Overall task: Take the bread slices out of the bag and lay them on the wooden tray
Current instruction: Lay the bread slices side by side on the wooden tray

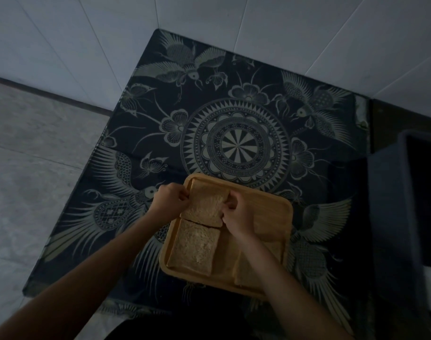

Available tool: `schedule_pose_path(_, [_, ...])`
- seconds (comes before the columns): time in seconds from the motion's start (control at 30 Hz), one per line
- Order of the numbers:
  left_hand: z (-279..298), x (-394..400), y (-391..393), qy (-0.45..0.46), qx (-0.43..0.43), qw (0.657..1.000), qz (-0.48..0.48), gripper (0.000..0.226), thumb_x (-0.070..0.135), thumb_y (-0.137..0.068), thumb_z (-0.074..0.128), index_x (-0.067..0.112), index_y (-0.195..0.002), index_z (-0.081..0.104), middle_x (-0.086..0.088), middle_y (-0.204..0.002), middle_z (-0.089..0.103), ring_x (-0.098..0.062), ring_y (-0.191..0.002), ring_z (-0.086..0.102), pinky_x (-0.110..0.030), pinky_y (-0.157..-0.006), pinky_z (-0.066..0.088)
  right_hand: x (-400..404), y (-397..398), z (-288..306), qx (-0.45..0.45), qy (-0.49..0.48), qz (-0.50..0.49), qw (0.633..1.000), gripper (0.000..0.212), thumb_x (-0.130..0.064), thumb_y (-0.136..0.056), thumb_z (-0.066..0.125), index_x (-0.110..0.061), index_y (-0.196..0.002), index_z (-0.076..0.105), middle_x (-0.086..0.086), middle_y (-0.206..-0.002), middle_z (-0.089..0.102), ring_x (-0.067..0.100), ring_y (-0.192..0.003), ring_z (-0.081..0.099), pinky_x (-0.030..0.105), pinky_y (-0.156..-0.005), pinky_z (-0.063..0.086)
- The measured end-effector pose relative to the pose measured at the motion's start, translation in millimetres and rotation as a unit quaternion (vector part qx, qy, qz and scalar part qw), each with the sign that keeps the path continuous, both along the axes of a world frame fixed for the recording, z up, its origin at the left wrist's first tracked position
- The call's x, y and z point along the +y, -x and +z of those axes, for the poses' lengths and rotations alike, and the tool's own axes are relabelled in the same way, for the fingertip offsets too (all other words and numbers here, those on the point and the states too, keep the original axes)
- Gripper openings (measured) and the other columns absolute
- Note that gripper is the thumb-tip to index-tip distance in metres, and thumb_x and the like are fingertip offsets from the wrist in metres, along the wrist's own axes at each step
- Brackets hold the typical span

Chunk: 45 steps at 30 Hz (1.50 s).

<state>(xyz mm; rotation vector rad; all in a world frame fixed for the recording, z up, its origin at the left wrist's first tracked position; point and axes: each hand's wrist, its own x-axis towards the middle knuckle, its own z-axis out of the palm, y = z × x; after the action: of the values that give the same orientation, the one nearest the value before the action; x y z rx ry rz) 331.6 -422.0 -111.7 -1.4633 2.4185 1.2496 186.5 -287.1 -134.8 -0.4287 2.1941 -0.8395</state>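
I find no readable text, label, brand, number or sign anywhere in view. Dark patterned cloth (pixel 234 133) carries only ornament: birds, butterflies, flowers, central round medallion, no lettering. Scene dim, fine detail hard to make out.

Dim light here: a dark patterned cloth (pixel 234 133) covers the table, pale tiled walls (pixel 62 33) behind, grey floor (pixel 25 168) left.
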Motion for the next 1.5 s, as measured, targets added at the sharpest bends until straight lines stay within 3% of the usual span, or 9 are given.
schedule_pose_path(0.1, [1, 1, -2, 0.002, 0.003, 1.000, -0.003, 0.017, 0.011, -0.082, 0.071, 0.009, -0.097, 0.079, -0.003, -0.093, 0.076, -0.012, -0.082, 0.068, -0.011, -0.060, 0.043, 0, 1, 1, -0.025, 0.007, -0.012, 1.000, 0.049, -0.020, -0.095, 0.069, -0.020, -0.142, 0.052, -0.006, -0.097, 0.068, 0.018, -0.090, 0.072, 0.048, -0.081, 0.063])
schedule_pose_path(0.23, [7, 1, -4, -0.020, -0.004, 1.000, -0.004, 0.021, 0.020, -0.087, 0.068, 0.013, -0.103, 0.078, -0.004, -0.095, 0.077, -0.016, -0.085, 0.072, -0.032, -0.075, 0.061, 2, 5, 10, -0.061, 0.008, 0.006, 0.998, 0.047, -0.022, -0.099, 0.063, -0.021, -0.144, 0.049, -0.006, -0.099, 0.066, 0.017, -0.092, 0.070, 0.044, -0.084, 0.062])
schedule_pose_path(0.4, [21, 2, -7, -0.034, -0.011, 0.999, -0.019, 0.021, 0.026, -0.093, 0.059, 0.016, -0.087, 0.076, -0.001, -0.064, 0.068, -0.016, -0.058, 0.061, -0.022, -0.053, 0.046, 11, 17, 24, -0.099, -0.007, 0.045, 0.994, 0.047, -0.031, -0.102, 0.053, -0.023, -0.148, 0.044, -0.002, -0.124, 0.063, 0.020, -0.117, 0.063, 0.046, -0.101, 0.054])
schedule_pose_path(0.53, [33, 7, -5, -0.012, -0.010, 1.000, -0.021, 0.026, 0.027, -0.097, 0.056, 0.012, -0.102, 0.077, -0.001, -0.071, 0.069, -0.014, -0.060, 0.060, -0.025, -0.058, 0.045, 27, 29, 34, -0.089, -0.005, 0.063, 0.994, 0.047, -0.033, -0.100, 0.057, -0.023, -0.145, 0.048, 0.002, -0.137, 0.059, 0.019, -0.123, 0.059, 0.046, -0.105, 0.052])
schedule_pose_path(0.77, [45, 34, 14, 0.003, 0.029, 0.999, -0.028, 0.031, 0.031, -0.095, 0.058, 0.017, -0.120, 0.071, -0.007, -0.104, 0.075, -0.016, -0.091, 0.071, -0.028, -0.077, 0.053, 69, 53, 51, -0.085, 0.015, 0.067, 0.994, 0.043, -0.036, -0.099, 0.060, -0.024, -0.139, 0.055, -0.004, -0.134, 0.059, 0.016, -0.122, 0.059, 0.045, -0.103, 0.054])
schedule_pose_path(1.03, [42, 85, 45, -0.038, 0.053, 0.996, -0.069, 0.023, 0.028, -0.096, 0.059, 0.019, -0.112, 0.072, 0.003, -0.095, 0.071, -0.008, -0.085, 0.068, -0.021, -0.067, 0.049, 130, 78, 55, -0.053, 0.001, 0.009, 0.999, 0.048, -0.038, -0.097, 0.057, -0.021, -0.141, 0.053, -0.001, -0.133, 0.061, 0.018, -0.120, 0.060, 0.048, -0.104, 0.053])
schedule_pose_path(1.17, [29, 118, 46, -0.084, 0.027, 0.991, -0.097, 0.021, 0.031, -0.094, 0.060, 0.021, -0.110, 0.069, 0.003, -0.098, 0.069, -0.010, -0.088, 0.065, -0.029, -0.077, 0.055, 167, 77, 50, -0.053, -0.009, -0.030, 0.998, 0.034, -0.036, -0.100, 0.058, -0.021, -0.131, 0.060, 0.000, -0.124, 0.065, 0.017, -0.113, 0.064, 0.047, -0.102, 0.054])
schedule_pose_path(1.27, [16, 141, 44, -0.102, 0.006, 0.992, -0.078, 0.026, 0.035, -0.091, 0.063, 0.020, -0.112, 0.066, 0.001, -0.103, 0.069, -0.014, -0.094, 0.065, -0.036, -0.086, 0.055, 191, 68, 40, -0.064, -0.044, -0.046, 0.996, 0.033, -0.031, -0.100, 0.059, -0.016, -0.129, 0.061, 0.001, -0.119, 0.066, 0.019, -0.110, 0.064, 0.048, -0.100, 0.055])
schedule_pose_path(1.5, [3, 185, 46, -0.127, 0.040, 0.991, 0.009, 0.022, 0.027, -0.092, 0.067, 0.018, -0.112, 0.064, 0.009, -0.093, 0.063, -0.011, -0.088, 0.065, -0.027, -0.076, 0.052, 211, 45, 25, -0.101, -0.050, -0.042, 0.993, 0.045, -0.033, -0.093, 0.065, -0.017, -0.135, 0.061, -0.007, -0.104, 0.069, 0.017, -0.101, 0.070, 0.048, -0.091, 0.060])
